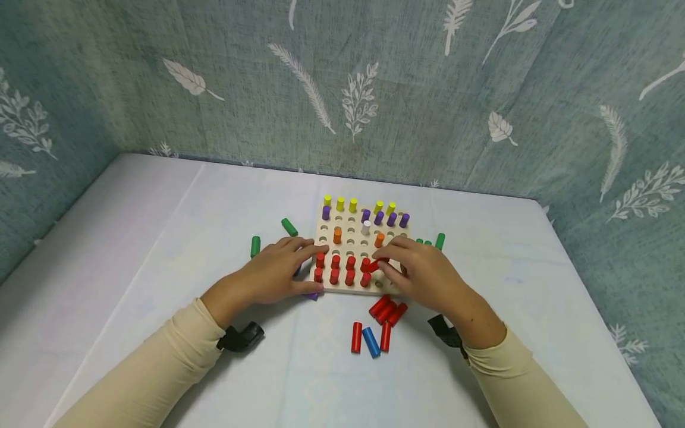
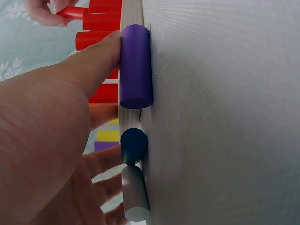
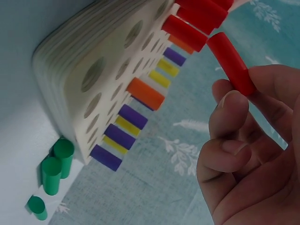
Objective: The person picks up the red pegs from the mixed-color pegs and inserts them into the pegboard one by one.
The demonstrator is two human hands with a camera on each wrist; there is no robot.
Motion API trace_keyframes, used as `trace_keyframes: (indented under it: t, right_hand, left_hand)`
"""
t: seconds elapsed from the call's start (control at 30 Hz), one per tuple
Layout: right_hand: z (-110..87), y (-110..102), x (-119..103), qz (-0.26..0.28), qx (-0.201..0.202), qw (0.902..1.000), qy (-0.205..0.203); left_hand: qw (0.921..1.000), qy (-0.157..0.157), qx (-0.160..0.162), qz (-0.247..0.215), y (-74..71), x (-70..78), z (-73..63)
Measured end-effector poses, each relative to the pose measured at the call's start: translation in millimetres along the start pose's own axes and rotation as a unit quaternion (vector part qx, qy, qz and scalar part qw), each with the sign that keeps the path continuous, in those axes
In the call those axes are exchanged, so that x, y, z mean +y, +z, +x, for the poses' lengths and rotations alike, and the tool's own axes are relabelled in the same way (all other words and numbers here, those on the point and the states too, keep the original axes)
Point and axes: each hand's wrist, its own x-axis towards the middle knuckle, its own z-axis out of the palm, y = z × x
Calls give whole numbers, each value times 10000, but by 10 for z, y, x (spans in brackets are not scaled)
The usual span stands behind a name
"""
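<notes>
A wooden pegboard (image 1: 348, 290) lies on the white table between both hands. My left hand (image 1: 273, 267) rests against its left side, thumb at the front corner and fingers extended along the edge. Between thumb and fingertips, my right hand (image 1: 428, 270) pinches a red peg (image 3: 229, 61), held tilted above the board's right half. That peg is close to several red pegs (image 1: 350, 277) standing in the two front rows. Farther back stand orange pegs (image 1: 337, 236), a white peg (image 1: 366, 227), purple pegs (image 1: 392, 219) and yellow pegs (image 1: 340, 204). Bare holes show beside the right hand.
Loose red pegs (image 1: 385, 336) and a blue peg (image 1: 371, 342) lie before the board. Green pegs (image 1: 289, 226) lie at both sides. Beside the left hand are a purple peg (image 2: 136, 65), a dark blue peg (image 2: 133, 145) and a greyish peg (image 2: 135, 192). Patterned cloth (image 1: 241, 113) hangs behind.
</notes>
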Motion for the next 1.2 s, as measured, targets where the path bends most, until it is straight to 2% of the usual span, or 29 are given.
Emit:
trace_keyframes:
  t: [0.5,0.7,0.9,1.2]
  right_hand:
    - [23,89,137,-157,-453,9978,458]
    - [33,105,156,-157,-391,9983,391]
    - [36,127,148,-177,-580,9969,497]
    - [70,174,137,-113,-588,9970,491]
  left_hand:
    - [10000,51,-33,27,12,0,9]
    - [10000,57,3,60,4,2,5]
    - [10000,-12,-93,11,0,14,-5]
    - [10000,2,-3,13,-16,12,-7]
